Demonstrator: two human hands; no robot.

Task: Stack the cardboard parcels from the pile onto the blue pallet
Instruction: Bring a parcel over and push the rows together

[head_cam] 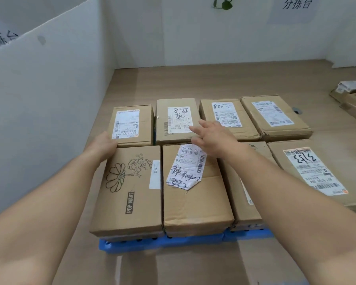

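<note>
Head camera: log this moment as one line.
blue pallet: two rows loaded | left hand: touching rear-left parcel corner | right hand: open, over second rear parcel near edge

Both bare forearms reach forward from the bottom corners and converge toward mid-frame. Left arm comes up from lower left, wrist roughly straight. Left grip is back-up, fingers bent down at the knuckles, tips hidden, so can't tell whether it holds. Right arm comes from lower right, angled leftward, elbow out of frame. Right grip is palm down, fingers straight, slightly spread, pointing left-forward, thumb tucked just below them. Grips well apart, right slightly farther forward.
</note>
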